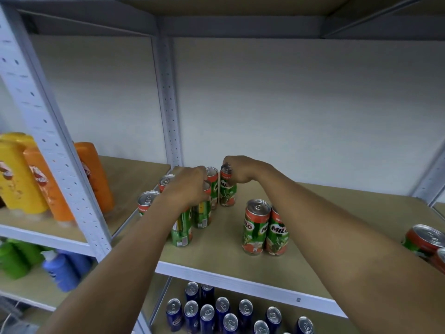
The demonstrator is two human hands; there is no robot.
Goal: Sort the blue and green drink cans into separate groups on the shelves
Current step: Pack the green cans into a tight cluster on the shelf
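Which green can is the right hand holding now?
The right hand pinches the top of the green can farthest back on the upper shelf, standing upright beside the left hand. The pair of cans nearer the front stands untouched.

Orange bottles [96, 174], yellow bottles [16, 172] left.

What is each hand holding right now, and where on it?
Right hand grips a green Milo can at its top rim. Left hand grips another green Milo can near its top.
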